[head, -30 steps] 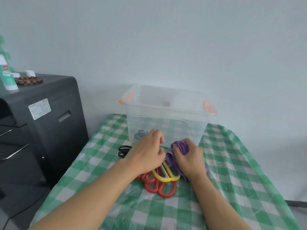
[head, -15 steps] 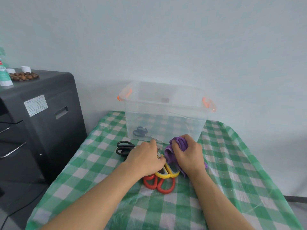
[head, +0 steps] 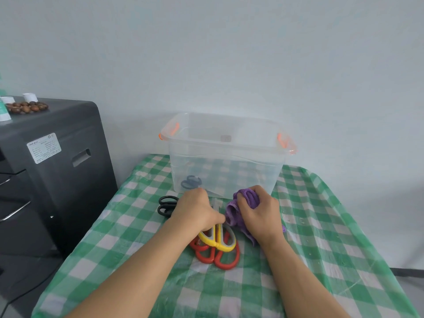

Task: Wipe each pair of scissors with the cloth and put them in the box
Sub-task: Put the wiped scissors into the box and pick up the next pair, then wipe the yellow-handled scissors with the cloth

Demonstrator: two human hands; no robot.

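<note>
- Far left: dark cabinet [head: 52, 161] w/ a white label on its side, small brown round bits [head: 27, 107] piled on top.
- On to the bench [head: 321, 237], green-white check cover; black scissors [head: 167, 205] lie flat near its left side, handles toward the cabinet, blades hidden behind our left hand.
- Left hand [head: 197, 213] is down over the pile, fingers curled, gripping the yellow scissors [head: 218, 238] at the top of the handles; blades partly visible betw. the two hands.
- Under the yellow pair: red scissors [head: 216, 254], handle loops pointing at us, flat on the bench.
- Behind the hands: clear box [head: 226, 157] w/ orange handle clips, one dark blue pair [head: 191, 182] already inside at bottom left.
- Right hand [head: 259, 214] is clenched round the purple cloth [head: 238, 207], bunched up, just beside the yellow pair's blades; can't tell if cloth touches them.
</note>
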